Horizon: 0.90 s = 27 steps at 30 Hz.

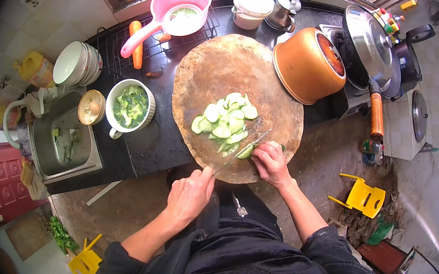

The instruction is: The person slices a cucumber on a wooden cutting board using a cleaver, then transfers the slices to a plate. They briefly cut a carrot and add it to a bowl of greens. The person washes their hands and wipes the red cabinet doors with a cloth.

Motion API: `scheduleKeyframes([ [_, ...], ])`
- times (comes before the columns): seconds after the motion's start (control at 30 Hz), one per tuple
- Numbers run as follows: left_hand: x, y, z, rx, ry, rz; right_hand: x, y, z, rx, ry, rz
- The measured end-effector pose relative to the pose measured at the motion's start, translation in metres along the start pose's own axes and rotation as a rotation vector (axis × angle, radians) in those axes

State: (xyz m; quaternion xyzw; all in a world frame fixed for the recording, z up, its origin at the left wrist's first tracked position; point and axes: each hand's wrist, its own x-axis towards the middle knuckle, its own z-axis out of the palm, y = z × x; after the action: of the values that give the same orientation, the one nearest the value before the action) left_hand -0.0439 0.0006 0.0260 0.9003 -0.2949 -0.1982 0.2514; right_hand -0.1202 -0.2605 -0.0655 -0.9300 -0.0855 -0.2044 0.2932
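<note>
A large round wooden chopping board (226,65) lies before me, overhanging the counter's near edge. My left hand (190,190) is closed around the handle of a kitchen knife (231,159), whose blade points up and to the right. At the board's near right, my right hand (271,162) presses on a piece of cucumber (245,152), beside the blade. The cucumber's far end shows past the fingers. Beyond the knife, many green-rimmed cucumber slices (227,119) lie in an overlapping heap. The knife handle is hidden in my fist.
Left of the board stand a white mug of broccoli (130,103), a small bowl with eggs (91,107) and a steel sink (63,136). Behind are a pink ladle (180,0), a carrot (136,44) and a lidded white tub (252,3). An upturned orange pot (306,67) adjoins the board's right edge.
</note>
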Motion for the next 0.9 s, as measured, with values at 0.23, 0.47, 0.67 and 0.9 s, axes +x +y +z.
scheduleKeyframes([
  [0.23,-0.014,0.005,0.009,-0.004,-0.055,-0.069,0.002,0.0,0.002,0.029,0.007,0.029],
  [0.47,0.015,0.002,0.037,-0.024,-0.059,-0.038,0.005,0.001,-0.001,0.044,-0.022,-0.006],
  [0.67,-0.006,0.011,0.007,-0.022,-0.099,-0.057,0.003,0.003,0.0,0.041,-0.003,-0.008],
  [0.9,0.011,0.005,0.035,-0.022,-0.072,-0.041,0.002,0.003,0.001,0.055,-0.005,-0.011],
])
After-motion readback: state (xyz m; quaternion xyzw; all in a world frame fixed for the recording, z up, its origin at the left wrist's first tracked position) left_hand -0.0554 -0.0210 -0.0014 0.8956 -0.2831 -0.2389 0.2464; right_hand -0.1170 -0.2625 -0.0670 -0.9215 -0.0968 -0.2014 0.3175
